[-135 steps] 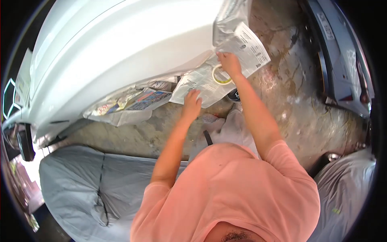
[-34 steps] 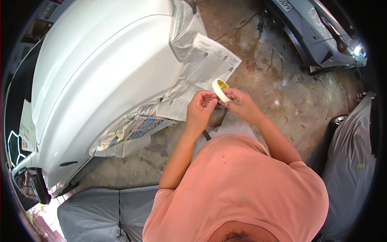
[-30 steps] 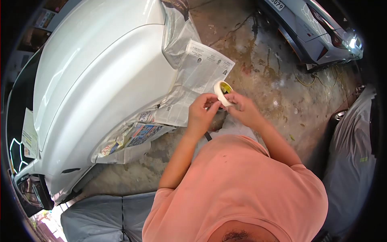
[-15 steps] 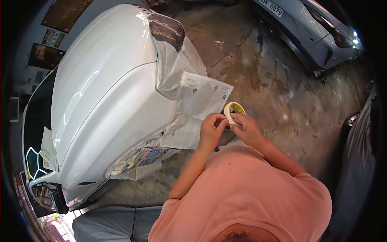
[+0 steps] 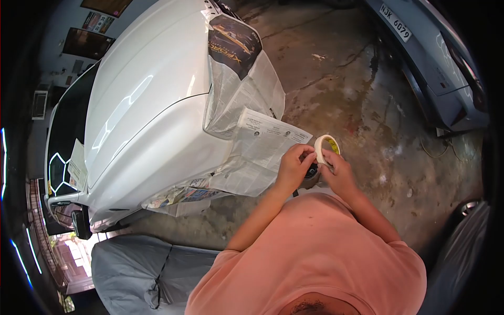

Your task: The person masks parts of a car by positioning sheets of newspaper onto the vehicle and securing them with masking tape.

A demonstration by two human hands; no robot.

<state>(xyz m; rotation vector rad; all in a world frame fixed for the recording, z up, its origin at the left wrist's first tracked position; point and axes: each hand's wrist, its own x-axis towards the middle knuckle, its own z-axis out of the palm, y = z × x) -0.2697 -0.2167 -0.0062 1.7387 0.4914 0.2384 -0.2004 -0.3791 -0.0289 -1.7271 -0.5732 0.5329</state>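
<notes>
In front of my torso, my right hand [image 5: 337, 169] grips a roll of masking tape [image 5: 318, 149], cream outside with a yellow inner core. My left hand [image 5: 295, 165] is pinched at the roll's near left edge; whether a loose tape end lies between the fingertips is too small to tell. Just beyond and to the left hang newspaper sheets [image 5: 257, 157], covering the front of a white car [image 5: 152, 105]. One sheet's upper corner stands out near my left hand. A dark sheet with a printed picture [image 5: 231, 44] covers the far corner.
A grey car [image 5: 441, 73] with a number plate is parked at upper right on the stained concrete floor [image 5: 346, 94]. Grey covers drape bulky shapes at lower left [image 5: 131, 268] and far right [image 5: 459, 257]. A folded paper [image 5: 78, 164] rests by the windscreen.
The view has shifted, so the car's mirror and lower-left cover sit higher. Both hands and the tape roll appear slightly further right, still held together in much the same grip.
</notes>
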